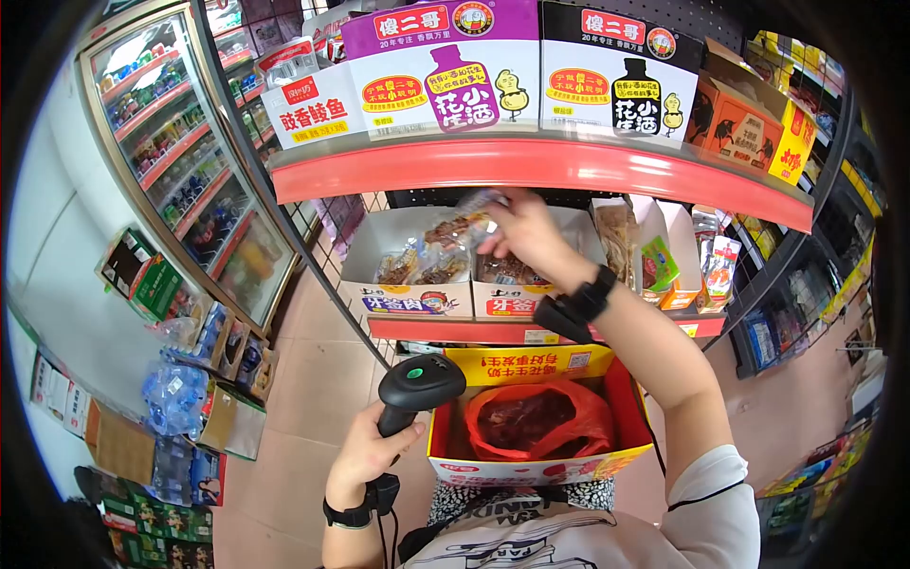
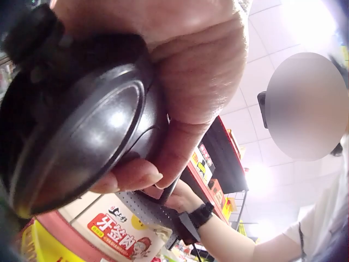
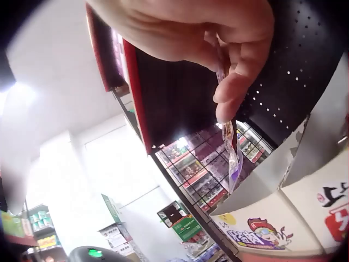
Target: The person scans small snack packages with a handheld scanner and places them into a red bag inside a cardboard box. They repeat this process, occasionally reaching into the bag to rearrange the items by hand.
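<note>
In the head view my right hand [image 1: 526, 232] pinches a small clear snack packet [image 1: 453, 233] with brown pieces inside. It holds the packet above a white display box [image 1: 409, 302] of similar packets on the lower shelf. A second white box [image 1: 502, 302] stands beside it, partly behind my right hand and wrist. The right wrist view shows the packet [image 3: 233, 158] edge-on, hanging from between finger and thumb. Lower down, my left hand [image 1: 368, 453] grips the handle of a black barcode scanner [image 1: 424, 382] with a green light on top. The scanner's rounded head [image 2: 76, 136] fills much of the left wrist view.
Below the shelf, an open yellow-and-red carton [image 1: 439, 446] holds a red plastic bag [image 1: 597, 427] with dark contents. The upper shelf's red edge [image 1: 540, 171] runs just above my right hand. Glass-door fridges [image 1: 180, 152] and bottle packs [image 1: 175, 394] stand to the left.
</note>
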`<control>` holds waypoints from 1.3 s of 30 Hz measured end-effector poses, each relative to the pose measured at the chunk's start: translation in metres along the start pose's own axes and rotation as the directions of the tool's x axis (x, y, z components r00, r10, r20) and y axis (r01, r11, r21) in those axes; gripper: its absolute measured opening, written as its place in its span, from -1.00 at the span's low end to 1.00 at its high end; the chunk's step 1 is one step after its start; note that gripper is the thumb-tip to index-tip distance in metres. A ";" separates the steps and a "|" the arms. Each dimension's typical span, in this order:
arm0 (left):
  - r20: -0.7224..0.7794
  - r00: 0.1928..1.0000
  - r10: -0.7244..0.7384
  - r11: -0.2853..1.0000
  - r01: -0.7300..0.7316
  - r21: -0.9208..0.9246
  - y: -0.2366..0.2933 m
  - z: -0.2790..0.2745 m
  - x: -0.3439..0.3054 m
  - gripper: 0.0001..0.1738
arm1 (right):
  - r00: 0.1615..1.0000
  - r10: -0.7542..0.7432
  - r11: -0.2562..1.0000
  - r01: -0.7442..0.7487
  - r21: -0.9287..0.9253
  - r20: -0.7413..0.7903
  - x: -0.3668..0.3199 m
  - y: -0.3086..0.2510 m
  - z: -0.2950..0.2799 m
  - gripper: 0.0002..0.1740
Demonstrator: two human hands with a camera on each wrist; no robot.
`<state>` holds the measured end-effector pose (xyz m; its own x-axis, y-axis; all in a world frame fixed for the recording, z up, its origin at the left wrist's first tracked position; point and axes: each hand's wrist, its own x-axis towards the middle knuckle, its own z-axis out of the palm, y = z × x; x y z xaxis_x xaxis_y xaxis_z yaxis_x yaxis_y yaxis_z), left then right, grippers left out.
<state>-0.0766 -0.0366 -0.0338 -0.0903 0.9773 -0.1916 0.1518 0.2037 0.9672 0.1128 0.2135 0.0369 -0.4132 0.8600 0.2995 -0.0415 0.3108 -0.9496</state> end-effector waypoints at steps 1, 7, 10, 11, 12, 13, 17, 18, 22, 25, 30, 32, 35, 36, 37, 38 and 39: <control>0.000 1.000 -0.002 1.000 0.002 0.003 0.000 -0.001 -0.001 -0.84 | 1.000 -0.009 0.998 0.011 -0.056 0.022 0.011 0.004 0.007 -0.61; -0.036 0.999 0.019 1.000 -0.019 -0.015 -0.005 -0.003 -0.005 -0.83 | 0.936 0.274 0.933 -0.203 -0.297 0.221 0.046 0.032 0.035 -0.46; -0.029 0.998 0.055 0.998 -0.056 -0.026 -0.006 -0.003 -0.005 -0.80 | 0.996 -0.048 0.554 0.085 -0.828 0.070 0.039 0.032 0.035 -0.38; -0.023 0.999 0.043 0.999 -0.043 -0.030 -0.007 -0.003 -0.004 -0.80 | 0.988 -0.146 0.562 0.119 -0.819 0.043 0.030 0.029 0.033 -0.39; -0.021 0.999 0.046 0.999 -0.047 -0.028 -0.008 -0.003 -0.004 -0.80 | 0.954 -0.291 0.608 0.247 -0.755 0.077 0.020 0.029 0.028 -0.51; -0.021 0.998 0.052 0.998 -0.052 -0.026 -0.009 -0.003 -0.003 -0.79 | 0.919 -0.367 0.591 0.348 -0.728 0.142 0.011 0.029 0.024 -0.73; -0.031 0.998 0.045 0.997 -0.047 -0.053 -0.010 -0.001 0.000 -0.82 | 0.703 0.298 0.922 -0.038 -0.385 0.646 -0.048 0.017 0.008 -0.83; -0.034 0.999 0.027 0.998 -0.029 -0.058 -0.009 0.000 0.001 -0.82 | 0.579 0.308 0.903 0.074 -0.424 0.755 -0.064 0.023 0.004 -0.82; -0.021 1.000 0.011 0.999 -0.012 -0.044 -0.010 0.002 0.004 -0.82 | 0.206 0.530 0.773 0.282 -0.569 0.823 -0.128 0.093 0.015 -0.77; -0.016 1.000 0.013 0.999 -0.014 -0.052 -0.011 0.005 0.004 -0.82 | 0.448 0.469 0.672 0.378 -0.637 0.761 -0.174 0.139 0.016 -0.82; -0.008 1.000 0.011 0.999 -0.011 -0.044 -0.005 0.007 0.004 -0.79 | 0.336 0.693 0.474 0.454 -0.754 0.638 -0.192 0.173 0.015 -0.70; -0.011 1.000 0.012 0.999 -0.012 -0.046 -0.005 0.007 0.005 -0.79 | 0.348 0.682 0.454 0.488 -0.746 0.643 -0.195 0.187 0.016 -0.68; -0.003 1.000 0.028 0.999 -0.028 -0.030 -0.006 0.008 0.006 -0.82 | 0.482 0.615 0.465 0.417 -0.781 0.624 -0.201 0.203 0.017 -0.68; 0.000 1.000 0.029 0.999 -0.029 -0.028 -0.007 0.008 0.006 -0.83 | 0.597 0.558 0.504 0.306 -0.807 0.575 -0.204 0.207 0.017 -0.69; 0.004 0.999 0.032 0.999 -0.032 -0.026 -0.007 0.008 0.006 -0.84 | 0.599 0.557 0.504 0.308 -0.807 0.576 -0.210 0.227 0.016 -0.69; 0.002 0.999 0.034 0.999 -0.034 -0.026 -0.006 0.009 0.006 -0.84 | 0.674 0.479 0.622 0.191 -0.759 0.563 -0.217 0.258 0.014 -0.68; 0.008 1.000 0.028 0.999 -0.028 -0.032 -0.005 0.010 0.006 -0.85 | 0.747 0.405 0.730 0.083 -0.678 0.528 -0.222 0.274 0.014 -0.68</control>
<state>-0.0685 -0.0315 -0.0417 -0.0779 0.9831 -0.1655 0.1230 0.1742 0.9770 0.1801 0.1023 -0.2911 -0.8054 0.5543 -0.2101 0.5522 0.5729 -0.6057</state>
